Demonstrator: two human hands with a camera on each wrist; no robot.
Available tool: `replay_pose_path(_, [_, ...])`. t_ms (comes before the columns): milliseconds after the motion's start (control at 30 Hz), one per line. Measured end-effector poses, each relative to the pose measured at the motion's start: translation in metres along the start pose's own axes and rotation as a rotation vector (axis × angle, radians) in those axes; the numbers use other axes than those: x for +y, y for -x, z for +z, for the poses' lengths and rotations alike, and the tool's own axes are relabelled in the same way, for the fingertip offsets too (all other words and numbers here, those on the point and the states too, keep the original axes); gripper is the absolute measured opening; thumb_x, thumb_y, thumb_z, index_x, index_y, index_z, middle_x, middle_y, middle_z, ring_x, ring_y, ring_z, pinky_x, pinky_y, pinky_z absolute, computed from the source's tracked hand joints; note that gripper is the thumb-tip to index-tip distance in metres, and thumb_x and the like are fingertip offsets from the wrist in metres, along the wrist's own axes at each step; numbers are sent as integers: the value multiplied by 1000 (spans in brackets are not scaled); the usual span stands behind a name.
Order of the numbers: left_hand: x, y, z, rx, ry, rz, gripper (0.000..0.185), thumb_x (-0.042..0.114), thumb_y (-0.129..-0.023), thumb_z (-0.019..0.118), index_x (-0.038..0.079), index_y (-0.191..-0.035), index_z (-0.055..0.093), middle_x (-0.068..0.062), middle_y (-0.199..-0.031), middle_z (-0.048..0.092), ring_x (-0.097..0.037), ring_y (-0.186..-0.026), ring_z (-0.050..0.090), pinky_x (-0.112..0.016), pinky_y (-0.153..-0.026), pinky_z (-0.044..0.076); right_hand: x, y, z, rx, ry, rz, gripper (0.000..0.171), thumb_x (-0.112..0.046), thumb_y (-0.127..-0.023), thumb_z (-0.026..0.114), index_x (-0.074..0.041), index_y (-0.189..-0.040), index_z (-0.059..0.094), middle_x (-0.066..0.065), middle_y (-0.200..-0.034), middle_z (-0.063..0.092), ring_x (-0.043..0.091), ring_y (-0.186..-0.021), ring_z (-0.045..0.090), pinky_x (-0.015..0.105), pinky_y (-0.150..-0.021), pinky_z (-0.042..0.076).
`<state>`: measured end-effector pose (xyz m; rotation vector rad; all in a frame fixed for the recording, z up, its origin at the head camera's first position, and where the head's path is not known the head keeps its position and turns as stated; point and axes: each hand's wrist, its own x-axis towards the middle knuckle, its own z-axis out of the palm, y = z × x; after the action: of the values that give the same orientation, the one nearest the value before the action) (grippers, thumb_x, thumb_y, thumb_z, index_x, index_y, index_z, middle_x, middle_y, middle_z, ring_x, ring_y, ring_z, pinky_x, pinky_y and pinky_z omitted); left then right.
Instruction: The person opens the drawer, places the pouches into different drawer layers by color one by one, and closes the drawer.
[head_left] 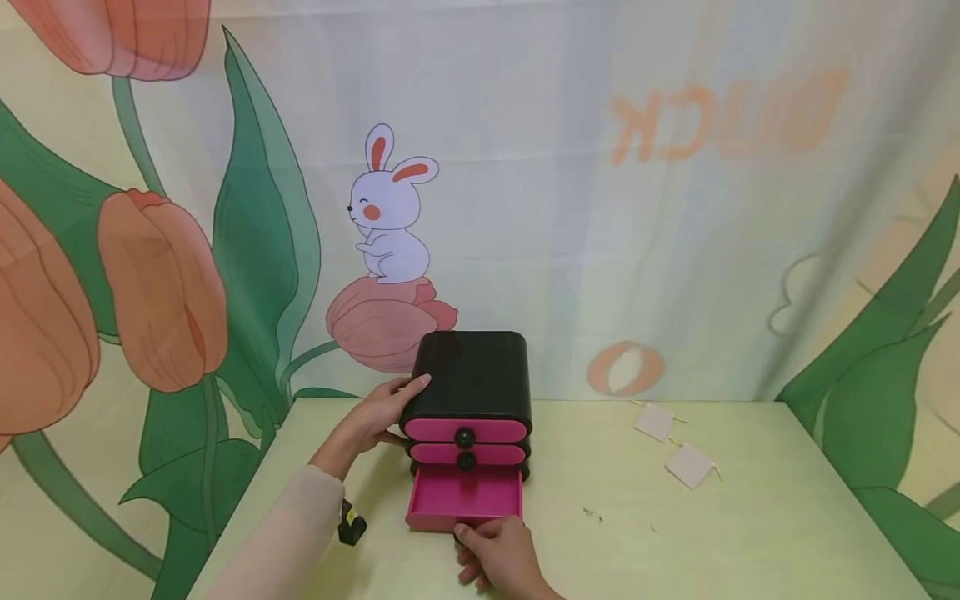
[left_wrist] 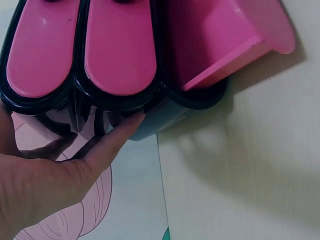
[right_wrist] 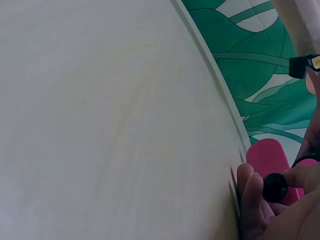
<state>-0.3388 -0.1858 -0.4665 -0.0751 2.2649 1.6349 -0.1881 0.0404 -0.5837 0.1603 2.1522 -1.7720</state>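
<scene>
The right hand (head_left: pixel 501 553) pinches the black knob (right_wrist: pixel 275 187) of the pulled-out bottom drawer (head_left: pixel 465 498), which slides straight toward the person, while the left hand (head_left: pixel 377 413) lies flat-fingered against the black cabinet (head_left: pixel 471 377).

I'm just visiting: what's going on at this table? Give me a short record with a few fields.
Main object: small black drawer chest with three pink drawers
Bottom drawer: pulled out, looks empty
Upper two drawers: closed
Left hand: rests against the chest's side, fingers straight
Right hand: pinches the black knob of the bottom drawer
Also on table: two small pale tags to the right
</scene>
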Motion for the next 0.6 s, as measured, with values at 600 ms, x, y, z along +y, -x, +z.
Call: replay_pose_path(600, [1, 2, -1, -15, 10, 13, 100, 71, -96, 63, 5, -164, 29, -27, -150, 53, -44, -130, 58, -61, -88, 61, 0, 15, -19, -116, 73, -93, 32, -33, -95, 82, -4, -83, 77, 8, -69, 74, 11, -48, 64, 20, -44, 48])
